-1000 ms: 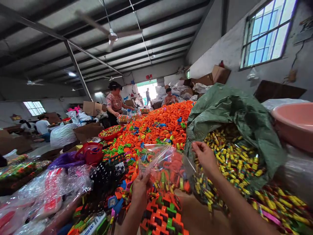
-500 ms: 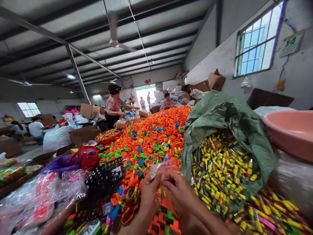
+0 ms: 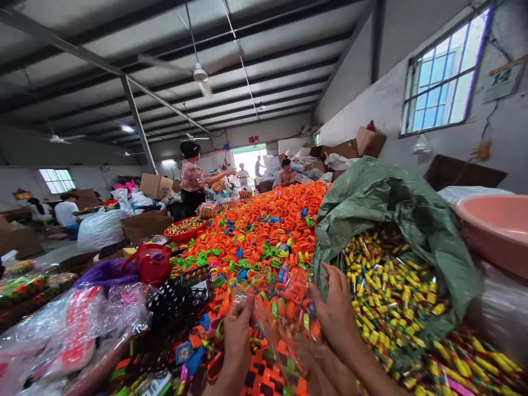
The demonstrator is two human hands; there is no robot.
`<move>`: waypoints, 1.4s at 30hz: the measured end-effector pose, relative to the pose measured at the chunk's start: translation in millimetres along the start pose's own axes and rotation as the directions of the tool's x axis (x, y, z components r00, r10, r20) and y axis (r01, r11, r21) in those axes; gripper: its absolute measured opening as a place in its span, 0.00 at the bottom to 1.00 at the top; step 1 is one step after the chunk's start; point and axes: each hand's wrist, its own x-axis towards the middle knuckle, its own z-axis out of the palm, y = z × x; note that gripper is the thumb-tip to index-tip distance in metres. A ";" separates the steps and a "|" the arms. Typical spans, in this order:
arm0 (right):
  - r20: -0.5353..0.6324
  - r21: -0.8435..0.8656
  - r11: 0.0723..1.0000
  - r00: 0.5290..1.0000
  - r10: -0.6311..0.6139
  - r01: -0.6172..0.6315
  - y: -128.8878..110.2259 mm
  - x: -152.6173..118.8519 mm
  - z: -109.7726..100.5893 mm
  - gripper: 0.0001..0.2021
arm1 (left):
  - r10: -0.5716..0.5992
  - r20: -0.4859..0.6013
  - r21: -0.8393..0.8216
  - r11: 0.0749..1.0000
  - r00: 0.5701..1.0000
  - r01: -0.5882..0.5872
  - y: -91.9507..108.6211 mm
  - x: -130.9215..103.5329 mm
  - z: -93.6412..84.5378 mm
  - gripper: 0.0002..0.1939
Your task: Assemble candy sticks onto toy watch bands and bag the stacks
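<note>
While the left hand (image 3: pixel 238 333) has the clear bag (image 3: pixel 270 330) pinched by its upper left part between thumb and fingers, the bag lies left of the green sack (image 3: pixel 381 184), spread between the two hands. From the left grip, the film runs rightward and downward; its long axis cannot be fixed, being limp and blurred. Left hand is the nearer, in contact. Right hand (image 3: pixel 338 316), on the bag's right, between it and the sack: released, fingers apart, thumb toward the bag; whether it brushes the film, cannot tell.

Under the bag, left of the sack: orange and green pieces (image 3: pixel 268 379) in close rows. Beyond, also left of the sack: loose heap of mostly orange pieces (image 3: pixel 268 220). Inside the sack mouth: yellow tubes (image 3: pixel 391 286). Right of the sack: pink basin (image 3: pixel 495 220). Farther left of the sack: black basket (image 3: pixel 181 300); beyond it, a co-worker (image 3: pixel 192 176), arm extended.
</note>
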 end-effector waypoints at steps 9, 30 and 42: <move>0.642 0.113 0.956 0.754 0.137 -0.269 -33.6 -37.7 26.1 0.09 | -0.054 0.253 -0.083 0.993 0.966 0.078 4.2 -34.0 21.6 0.31; 0.667 -0.007 0.983 0.734 -0.131 0.183 -51.9 -10.9 22.2 0.06 | 0.585 0.705 0.531 -0.060 0.401 -0.845 29.3 -1.4 -23.7 0.15; 0.746 -0.290 0.870 0.664 -0.056 0.399 -41.7 3.6 5.8 0.16 | 0.748 0.612 0.479 -0.093 0.257 -0.873 33.1 -10.3 -9.8 0.12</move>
